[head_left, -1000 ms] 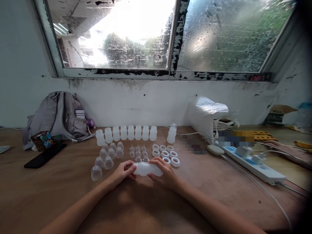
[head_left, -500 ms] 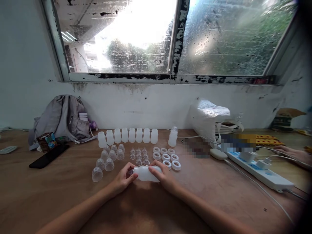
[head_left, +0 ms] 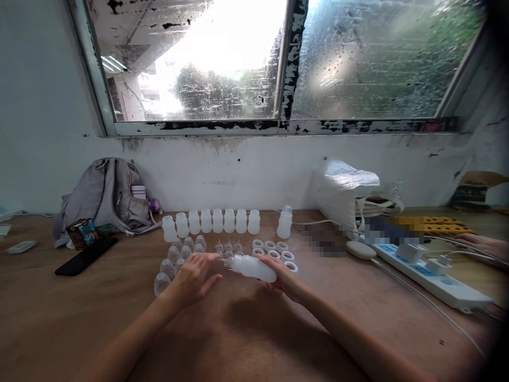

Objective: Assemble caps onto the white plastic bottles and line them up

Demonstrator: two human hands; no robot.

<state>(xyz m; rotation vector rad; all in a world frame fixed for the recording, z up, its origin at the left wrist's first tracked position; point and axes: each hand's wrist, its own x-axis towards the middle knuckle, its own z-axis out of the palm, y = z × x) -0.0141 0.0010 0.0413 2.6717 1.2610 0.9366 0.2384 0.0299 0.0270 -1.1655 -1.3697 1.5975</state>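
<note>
A frosted white baby bottle (head_left: 254,269) lies sideways in the air above the table, its clear nipple (head_left: 228,262) pointing left. My right hand (head_left: 284,277) is wrapped around the bottle's base end. Close to the nipple's tip is my left hand (head_left: 194,278), its thumb spread away from straightened fingers; whether a fingertip touches the nipple I cannot tell. Clear dome caps (head_left: 161,284) stand in rows, partly hidden behind my left hand. Loose clear nipples (head_left: 228,247) and white collar rings (head_left: 270,245) are laid out behind the bottle.
Several open bottles (head_left: 217,220) stand in a row at the back, with one capped bottle (head_left: 284,223) apart on the right. A backpack (head_left: 103,196) and black phone (head_left: 85,256) are at left. A power strip (head_left: 429,273) with cables lies right, near another person's hand (head_left: 483,246).
My left hand has let go of the nipple end and moved left, its fingers opening. My right hand has lifted the bottle up and to the right, tilting it.
</note>
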